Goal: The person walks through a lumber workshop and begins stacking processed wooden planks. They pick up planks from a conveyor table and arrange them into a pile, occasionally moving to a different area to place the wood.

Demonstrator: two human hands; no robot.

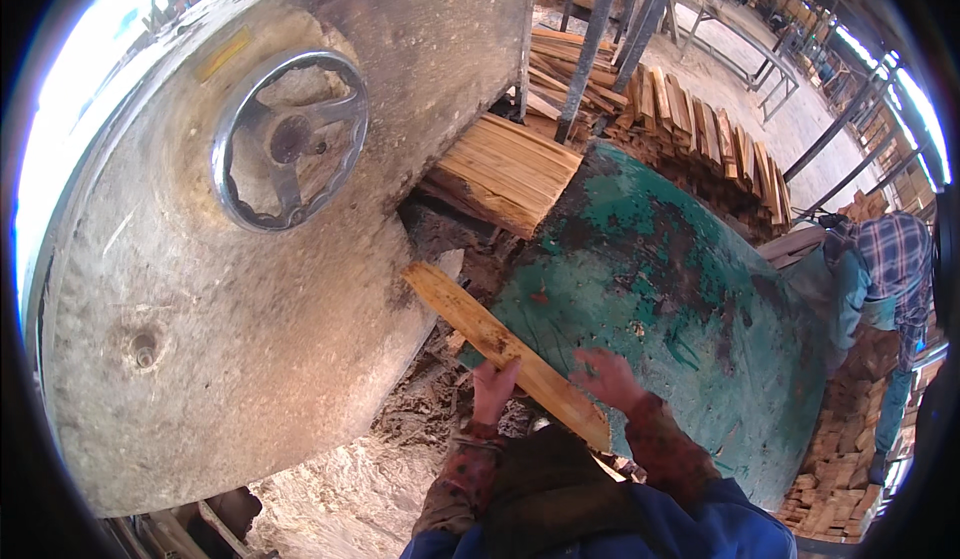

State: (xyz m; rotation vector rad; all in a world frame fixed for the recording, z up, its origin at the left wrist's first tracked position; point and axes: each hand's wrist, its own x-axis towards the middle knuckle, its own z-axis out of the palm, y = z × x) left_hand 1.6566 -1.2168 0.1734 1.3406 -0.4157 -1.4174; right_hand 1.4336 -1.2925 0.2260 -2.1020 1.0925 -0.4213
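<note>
A narrow wooden board [540, 379] lies slantwise in front of me, its far end pointing left toward the big pale machine housing. My left hand [493, 391] grips the board's left edge near its middle, some fingers hidden by the wood. On the other side of the board, my right hand [608, 377] is held over the green metal table [690, 299] with its fingers apart and nothing in them. Farther off, a thick block of sawn wood [510, 174] sits between the housing and the table's far edge.
The machine housing [260, 329] with a metal handwheel [290, 139] fills the left side. Stacked planks [700, 139] stand beyond the table. At far right a person in a checked shirt [890, 254] bends by a wood pile [840, 449]. Sawdust [340, 489] covers the ground below.
</note>
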